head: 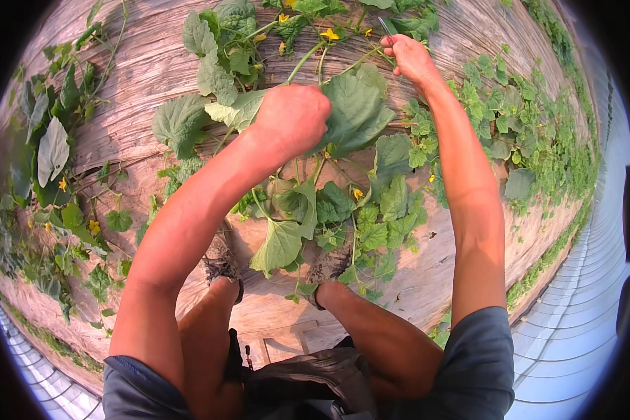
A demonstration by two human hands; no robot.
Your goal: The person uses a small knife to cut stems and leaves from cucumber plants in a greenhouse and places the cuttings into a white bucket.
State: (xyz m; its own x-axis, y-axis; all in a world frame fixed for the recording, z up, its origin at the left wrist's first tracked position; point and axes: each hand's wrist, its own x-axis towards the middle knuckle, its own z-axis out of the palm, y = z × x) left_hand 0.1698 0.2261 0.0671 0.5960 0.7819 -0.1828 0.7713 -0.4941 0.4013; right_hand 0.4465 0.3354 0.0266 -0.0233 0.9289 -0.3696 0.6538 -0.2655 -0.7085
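Note:
Vines with broad green leaves and small yellow flowers spread over straw-coloured ground cover in front of me. My left hand is closed among the large leaves at the centre; its fingers are turned away, so what it holds, if anything, is hidden. Further up and to the right, my right hand is closed on a slim metal tool, whose narrow tip points up and left beside a leaf. The tool's exact kind cannot be told. A thin green stem runs towards the right hand from the left.
More vines stand at the left and right. My shoes are on the pale ground cover, with leaves between and around them. Ribbed translucent sheeting curves along the right edge and lower left.

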